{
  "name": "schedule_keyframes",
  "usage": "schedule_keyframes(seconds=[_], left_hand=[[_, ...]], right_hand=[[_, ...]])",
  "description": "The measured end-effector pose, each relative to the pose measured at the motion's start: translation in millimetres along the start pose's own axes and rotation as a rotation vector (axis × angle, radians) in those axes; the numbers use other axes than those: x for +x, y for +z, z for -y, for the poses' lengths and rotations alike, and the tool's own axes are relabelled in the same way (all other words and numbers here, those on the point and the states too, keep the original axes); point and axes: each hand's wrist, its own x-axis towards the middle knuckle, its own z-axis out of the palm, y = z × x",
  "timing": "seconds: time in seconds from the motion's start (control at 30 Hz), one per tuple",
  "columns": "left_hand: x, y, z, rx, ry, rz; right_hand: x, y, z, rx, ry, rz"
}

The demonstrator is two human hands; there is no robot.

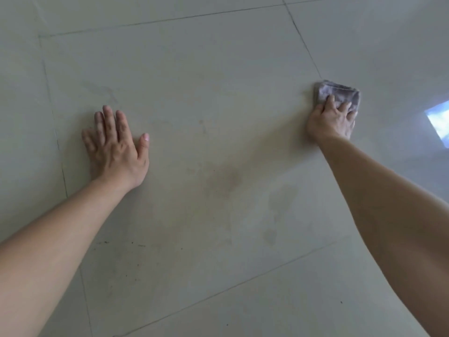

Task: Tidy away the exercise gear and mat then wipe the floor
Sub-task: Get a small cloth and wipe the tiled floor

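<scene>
A small grey cloth (335, 92) lies folded on the pale tiled floor (206, 81) at the right. My right hand (331, 120) grips its near edge with curled fingers and presses it down. At the left, my left hand (116, 147) lies flat on the floor, palm down, fingers straight and together, holding nothing. Faint brownish smudges (228, 181) and a damp-looking patch (279, 200) mark the tile between my arms. No exercise gear or mat is in view.
Dark grout lines (306, 45) divide the large tiles. Small dark specks (131, 244) lie on the tile near my left forearm. A bright window reflection (439, 120) shines on the floor at the right edge.
</scene>
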Motion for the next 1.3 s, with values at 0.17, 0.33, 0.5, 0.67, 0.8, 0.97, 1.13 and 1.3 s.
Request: schedule_keyframes(seconds=[0.17,0.33,0.5,0.67,0.8,0.97,1.13,1.3], left_hand=[[1,5,-2,0.011,-0.014,-0.035],[0,4,-3,0.019,-0.019,-0.038],[0,3,-2,0.040,-0.023,-0.034],[0,3,-4,0.043,-0.027,-0.038],[0,1,-4,0.058,-0.034,-0.016],[0,3,-3,0.043,-0.049,-0.031],[-1,2,-3,0.040,-0.038,-0.026],[0,1,-5,0.053,-0.045,0.002]], right_hand=[[-70,49,109,0.006,-0.529,0.021],[-114,72,155,-0.046,-1.111,0.141],[-1,40,108,-0.010,-0.830,-0.098],[56,4,88,0.088,0.085,-0.100],[-8,35,171,0.059,-0.233,-0.021],[-108,72,235,-0.049,-1.006,0.182],[-25,60,175,-0.065,-1.275,-0.017],[62,13,125,0.058,-0.200,-0.093]])
